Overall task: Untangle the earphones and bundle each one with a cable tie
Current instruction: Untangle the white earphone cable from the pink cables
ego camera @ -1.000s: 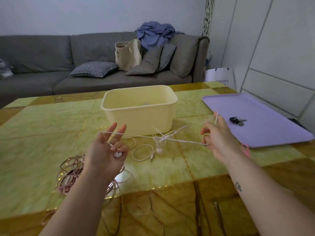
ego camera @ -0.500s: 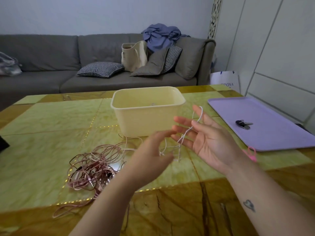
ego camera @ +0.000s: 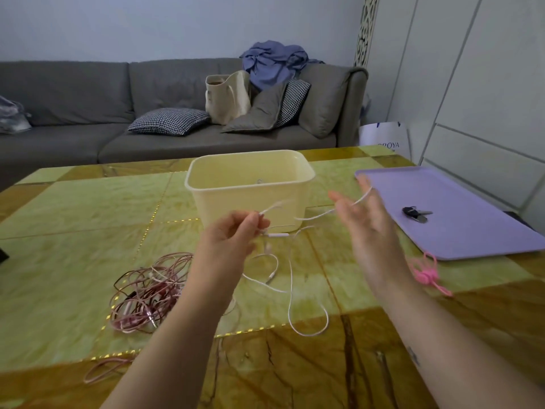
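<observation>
Hands have separated since half a second ago: then my left fingertips were right at the right palm, now the left hand (ego camera: 233, 234) is back toward me and left, with a short span of cable between the two. Head has also dipped a bit, so more of the near counter (ego camera: 73, 231) shows.

Read: one more pass in coiling the white earphones (ego camera: 291, 278) onto my right hand. This set looks free of the tangle. Bundling has started, tie not on yet.

- Left hand: back of the hand to camera, fingers curled, thumb and fingertips pinching the white cable, a stub of it sticking out toward the tub (ego camera: 230, 202).
- Right hand (ego camera: 370, 222): palm facing left, fingers straight and slightly spread, not gripping. The cable lies over the upper fingers; motion blur, so I can't count the turns.
- Slack: hangs from the left pinch and loops down onto the counter between my forearms. Inline remote hangs just below the left fingers.
- Pink earphones (ego camera: 147, 293): knotted heap on the counter left of my left forearm, untouched, one loop trailing toward the near edge.
- Pink cable tie (ego camera: 424, 274): on the counter just beside my right wrist, at the near edge of the purple tray (ego camera: 477, 231). Tray holds only keys (ego camera: 414, 214).

Next call: feed the slack up steadily so the hanging loop doesn't snag.
</observation>
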{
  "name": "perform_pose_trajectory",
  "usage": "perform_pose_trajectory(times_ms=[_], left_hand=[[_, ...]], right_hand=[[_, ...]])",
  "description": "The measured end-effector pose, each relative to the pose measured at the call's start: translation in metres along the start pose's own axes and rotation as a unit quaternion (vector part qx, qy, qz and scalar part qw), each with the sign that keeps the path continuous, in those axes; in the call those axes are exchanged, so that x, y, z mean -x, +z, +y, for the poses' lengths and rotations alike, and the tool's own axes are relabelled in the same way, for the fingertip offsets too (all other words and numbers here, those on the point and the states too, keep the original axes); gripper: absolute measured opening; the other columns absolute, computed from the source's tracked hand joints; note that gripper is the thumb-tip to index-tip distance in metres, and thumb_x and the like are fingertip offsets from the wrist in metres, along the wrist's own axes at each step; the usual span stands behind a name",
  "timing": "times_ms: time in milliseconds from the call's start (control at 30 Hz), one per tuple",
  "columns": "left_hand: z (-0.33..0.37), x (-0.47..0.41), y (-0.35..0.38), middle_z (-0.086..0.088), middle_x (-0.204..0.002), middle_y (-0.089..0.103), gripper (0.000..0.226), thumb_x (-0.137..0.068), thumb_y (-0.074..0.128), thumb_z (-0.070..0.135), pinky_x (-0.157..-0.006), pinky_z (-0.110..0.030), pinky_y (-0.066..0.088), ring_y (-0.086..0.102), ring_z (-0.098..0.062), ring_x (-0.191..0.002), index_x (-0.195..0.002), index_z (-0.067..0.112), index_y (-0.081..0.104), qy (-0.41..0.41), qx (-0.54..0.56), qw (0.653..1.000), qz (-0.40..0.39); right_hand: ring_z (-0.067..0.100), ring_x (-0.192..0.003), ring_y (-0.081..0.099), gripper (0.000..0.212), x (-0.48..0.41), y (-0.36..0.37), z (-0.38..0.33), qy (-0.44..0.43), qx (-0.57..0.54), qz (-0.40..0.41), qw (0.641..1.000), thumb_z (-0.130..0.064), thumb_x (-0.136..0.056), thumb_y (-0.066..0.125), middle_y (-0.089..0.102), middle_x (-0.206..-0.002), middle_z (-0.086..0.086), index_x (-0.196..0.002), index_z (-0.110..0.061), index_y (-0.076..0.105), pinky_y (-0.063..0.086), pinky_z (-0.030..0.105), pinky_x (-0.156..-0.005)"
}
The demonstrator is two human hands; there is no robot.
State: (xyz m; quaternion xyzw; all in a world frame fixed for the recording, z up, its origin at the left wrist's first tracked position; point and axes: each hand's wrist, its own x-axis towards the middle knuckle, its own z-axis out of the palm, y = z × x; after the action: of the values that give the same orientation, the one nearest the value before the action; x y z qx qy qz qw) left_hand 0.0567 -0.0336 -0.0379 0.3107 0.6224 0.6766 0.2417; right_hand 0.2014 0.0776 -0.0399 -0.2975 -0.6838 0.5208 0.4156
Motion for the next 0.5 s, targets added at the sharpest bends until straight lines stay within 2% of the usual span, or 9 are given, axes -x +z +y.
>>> perform_pose_trajectory(times_ms=[67, 100, 167, 233, 267, 300, 367, 433, 500], left_hand=[[0.006, 0.001, 0.001, 0.004, -0.077, 0.070, 0.016, -0.095, 0.049, 0.018, -0.081, -0.030, 0.052, 0.067, -0.009, -0.078, -0.087, 0.014, 0.062, -0.101, 0.181, 0.976, -0.061], [0.007, 0.002, 0.001, 0.002, -0.077, 0.070, 0.015, -0.094, 0.048, 0.017, -0.081, -0.033, 0.053, 0.068, -0.012, -0.076, -0.088, 0.013, 0.061, -0.127, 0.223, 0.964, -0.075], [0.007, 0.004, 0.002, 0.000, -0.077, 0.071, 0.015, -0.094, 0.047, 0.017, -0.079, -0.035, 0.054, 0.069, -0.013, -0.073, -0.089, 0.012, 0.060, -0.143, 0.242, 0.956, -0.086], [0.006, 0.004, 0.002, 0.002, -0.074, 0.069, 0.016, -0.096, 0.046, 0.018, -0.078, -0.033, 0.054, 0.068, -0.011, -0.073, -0.088, 0.013, 0.059, -0.128, 0.223, 0.963, -0.076], [0.005, 0.003, 0.002, 0.004, -0.072, 0.068, 0.017, -0.096, 0.045, 0.019, -0.078, -0.032, 0.053, 0.067, -0.010, -0.075, -0.087, 0.014, 0.059, -0.110, 0.198, 0.972, -0.058], [0.005, 0.001, 0.000, 0.005, -0.072, 0.067, 0.018, -0.097, 0.045, 0.020, -0.080, -0.031, 0.051, 0.066, -0.008, -0.077, -0.086, 0.015, 0.059, -0.090, 0.166, 0.981, -0.034], [0.003, -0.002, -0.003, 0.007, -0.075, 0.067, 0.019, -0.098, 0.045, 0.022, -0.087, -0.034, 0.047, 0.064, -0.005, -0.081, -0.086, 0.017, 0.059, -0.060, 0.116, 0.991, 0.017], [0.002, -0.004, -0.006, 0.005, -0.082, 0.067, 0.020, -0.099, 0.043, 0.022, -0.091, -0.035, 0.046, 0.062, -0.008, -0.087, -0.088, 0.017, 0.059, -0.049, 0.102, 0.992, 0.048], [0.003, -0.004, -0.007, 0.003, -0.081, 0.066, 0.021, -0.099, 0.043, 0.020, -0.089, -0.033, 0.049, 0.063, -0.011, -0.087, -0.086, 0.015, 0.059, -0.041, 0.101, 0.992, 0.061]], right_hand=[[-0.018, -0.109, 0.048, 0.057, 0.005, 0.006, 0.002, 0.040, 0.052, -0.120, 0.991, -0.045, -0.085, 0.065, 0.056, -0.123, -0.025, -0.136, -0.038, 0.040, 0.040, 0.015, -0.096], [-0.015, -0.112, 0.048, 0.056, 0.007, 0.011, 0.004, 0.056, 0.090, -0.171, 0.980, -0.045, -0.081, 0.069, 0.057, -0.123, -0.024, -0.131, -0.038, 0.046, 0.039, 0.020, -0.101], [-0.011, -0.106, 0.055, 0.054, 0.010, 0.019, 0.008, 0.051, 0.158, -0.222, 0.961, -0.044, -0.078, 0.070, 0.062, -0.112, -0.020, -0.128, -0.037, 0.051, 0.040, 0.018, -0.098], [-0.006, -0.079, 0.061, 0.018, 0.011, 0.021, 0.006, 0.021, 0.191, -0.226, 0.955, -0.041, -0.085, 0.065, 0.068, -0.088, -0.012, -0.103, -0.038, 0.065, 0.045, 0.019, -0.080], [-0.005, -0.063, 0.056, 0.007, 0.010, 0.019, 0.006, 0.015, 0.199, -0.225, 0.954, -0.040, -0.088, 0.062, 0.067, -0.074, -0.011, -0.085, -0.036, 0.066, 0.044, 0.022, -0.068], [-0.003, -0.051, 0.048, 0.017, 0.009, 0.016, 0.005, 0.013, 0.207, -0.220, 0.953, -0.039, -0.090, 0.060, 0.064, -0.064, -0.012, -0.074, -0.034, 0.064, 0.039, 0.022, -0.057], [0.000, -0.044, 0.040, 0.018, 0.008, 0.011, 0.003, 0.023, 0.199, -0.209, 0.957, -0.038, -0.090, 0.059, 0.061, -0.061, -0.008, -0.073, -0.037, 0.062, 0.033, 0.019, -0.051], [-0.001, -0.043, 0.043, 0.011, 0.004, 0.006, 0.002, 0.026, 0.184, -0.182, 0.966, -0.034, -0.092, 0.057, 0.065, -0.073, 0.000, -0.085, -0.039, 0.064, 0.037, 0.015, -0.049], [-0.002, -0.041, 0.043, 0.016, 0.001, 0.003, 0.002, 0.024, 0.187, -0.148, 0.971, -0.033, -0.094, 0.054, 0.068, -0.076, 0.002, -0.085, -0.039, 0.066, 0.041, 0.016, -0.051]])
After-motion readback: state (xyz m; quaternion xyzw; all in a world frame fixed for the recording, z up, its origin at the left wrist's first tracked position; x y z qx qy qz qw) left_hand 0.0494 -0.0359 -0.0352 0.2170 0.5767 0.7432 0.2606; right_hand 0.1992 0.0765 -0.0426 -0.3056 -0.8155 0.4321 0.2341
